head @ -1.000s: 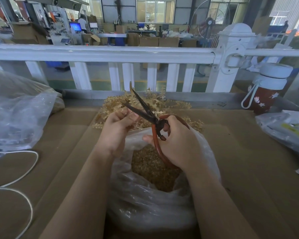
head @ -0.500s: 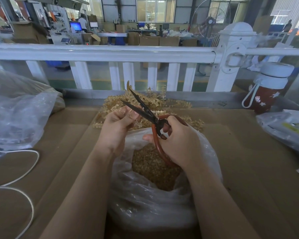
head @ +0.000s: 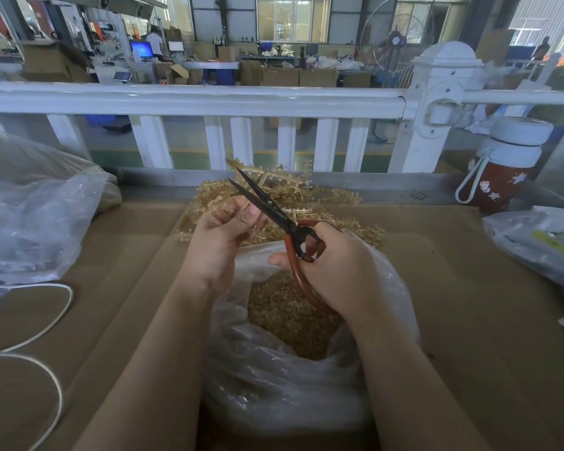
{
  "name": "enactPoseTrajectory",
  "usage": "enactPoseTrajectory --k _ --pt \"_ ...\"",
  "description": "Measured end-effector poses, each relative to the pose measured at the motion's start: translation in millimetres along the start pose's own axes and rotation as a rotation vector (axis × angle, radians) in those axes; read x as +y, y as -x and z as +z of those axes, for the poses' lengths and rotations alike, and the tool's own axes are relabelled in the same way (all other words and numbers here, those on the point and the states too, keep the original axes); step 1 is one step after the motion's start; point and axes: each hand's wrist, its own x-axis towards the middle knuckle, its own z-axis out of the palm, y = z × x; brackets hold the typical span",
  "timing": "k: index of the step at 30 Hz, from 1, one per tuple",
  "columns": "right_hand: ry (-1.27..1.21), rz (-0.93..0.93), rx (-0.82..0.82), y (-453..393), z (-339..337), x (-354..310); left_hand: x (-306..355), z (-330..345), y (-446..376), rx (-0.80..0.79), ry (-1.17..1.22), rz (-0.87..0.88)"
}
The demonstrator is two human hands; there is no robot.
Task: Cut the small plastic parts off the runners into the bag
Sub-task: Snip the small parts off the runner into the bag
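Note:
My right hand (head: 336, 268) grips the red handles of black-bladed scissors (head: 264, 205), whose blades are nearly together and point up and left. My left hand (head: 223, 236) pinches a small amber plastic runner (head: 233, 205) right beside the blades. Both hands hover over a clear plastic bag (head: 274, 385) holding a heap of cut amber parts (head: 290, 317). A pile of amber runners (head: 323, 196) lies behind the bag, against the rail.
A white railing (head: 209, 99) borders the far edge of the cardboard-covered table (head: 469, 304). A large clear bag (head: 30, 209) sits left, a white cord (head: 39, 336) loops near it. A red bottle with a white lid (head: 505, 167) and another bag (head: 541, 242) are right.
The scissor blades have closed from wide apart to nearly together. Both hands stayed in about the same place above the bag.

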Motion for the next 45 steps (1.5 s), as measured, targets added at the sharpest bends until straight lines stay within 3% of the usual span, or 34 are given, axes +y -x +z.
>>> enactPoseTrajectory --k 7,16,27,38,45 --pt "0.061 0.016 -0.013 -1 -4 -2 -1 -1 -1 -0.051 -0.117 0.095" --pt "0.066 0.012 0.003 -1 -2 -1 -4 -5 -2 -0.005 -0.209 0.088" --pt "0.074 -0.024 0.139 0 2 1 -4 -3 -3 0.008 -0.138 0.059" --pt "0.062 -0.079 0.155 -1 6 5 -4 -3 -2 0.015 -0.129 0.062" --pt "-0.071 -0.011 0.089 -2 8 7 -2 -6 -2 0.04 -0.038 -0.068"
